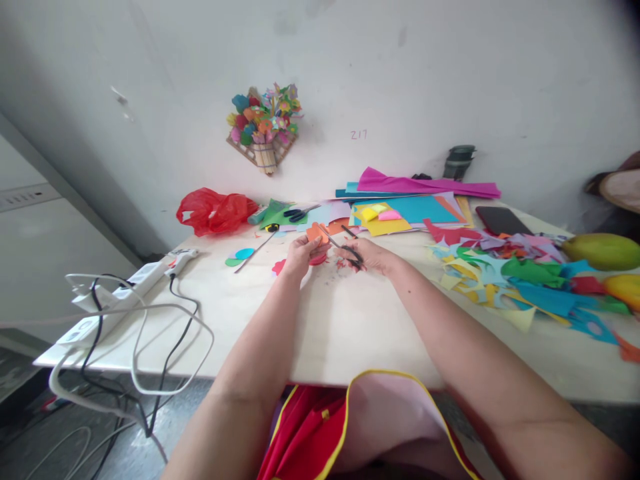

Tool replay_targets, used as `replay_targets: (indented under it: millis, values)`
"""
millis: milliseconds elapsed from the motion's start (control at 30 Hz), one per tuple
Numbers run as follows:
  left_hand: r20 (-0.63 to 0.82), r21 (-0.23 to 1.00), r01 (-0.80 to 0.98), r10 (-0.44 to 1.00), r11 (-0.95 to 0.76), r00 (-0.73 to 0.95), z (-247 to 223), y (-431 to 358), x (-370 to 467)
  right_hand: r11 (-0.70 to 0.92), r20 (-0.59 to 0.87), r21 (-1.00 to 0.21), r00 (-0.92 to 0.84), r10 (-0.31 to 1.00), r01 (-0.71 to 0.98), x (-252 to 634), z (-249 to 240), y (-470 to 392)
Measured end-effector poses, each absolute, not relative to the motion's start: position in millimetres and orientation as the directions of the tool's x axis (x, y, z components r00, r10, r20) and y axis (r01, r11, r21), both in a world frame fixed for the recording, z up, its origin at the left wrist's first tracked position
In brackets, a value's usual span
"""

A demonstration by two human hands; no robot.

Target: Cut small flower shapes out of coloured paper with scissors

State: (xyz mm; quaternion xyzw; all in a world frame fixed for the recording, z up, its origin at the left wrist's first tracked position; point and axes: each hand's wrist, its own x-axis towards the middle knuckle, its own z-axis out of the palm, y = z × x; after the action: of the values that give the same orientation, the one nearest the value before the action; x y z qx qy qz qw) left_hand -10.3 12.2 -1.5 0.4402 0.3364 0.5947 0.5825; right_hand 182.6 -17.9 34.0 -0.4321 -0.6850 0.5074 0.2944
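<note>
Between the fingers of my left hand (pixel 302 256) is an orange paper flower (pixel 317 233), held a little above the table. My right hand (pixel 371 255) grips black-handled scissors (pixel 354 256), whose blades reach left to the flower's edge. Whether the blades are cutting into the paper I cannot tell. Red paper pieces (pixel 318 259) lie under and beside my left hand, partly hidden by it. Small red scraps are scattered below the scissors.
Behind the hands lie dark-handled scissors (pixel 296 215), coloured paper sheets (pixel 425 209) and a red plastic bag (pixel 215 212). Paper scraps (pixel 535 273), a phone (pixel 503 221) and a green fruit (pixel 601 251) are at right. A power strip (pixel 115 300) with loose cables stands at left.
</note>
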Motion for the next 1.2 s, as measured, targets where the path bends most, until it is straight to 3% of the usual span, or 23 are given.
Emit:
replay_targets:
  millis: [300,833,1200]
  values:
    - [0.103,0.909,-0.411,0.992,-0.066,0.069,-1.0,12.8,-10.8,0.075,-0.048,-0.957,-0.411,0.91,0.279,177.6,27.9,-14.0]
    - [0.164,0.891,-0.422,0.985,-0.169,-0.049,-1.6,14.0,-9.6,0.054,-0.044,-0.966,-0.365,0.93,0.254,165.5,26.1,-19.3]
    - [0.23,0.883,-0.403,0.97,-0.24,-0.074,-2.1,22.8,-31.6,0.162,-0.116,-0.908,-0.602,0.79,0.387,216.8,42.4,-10.6]
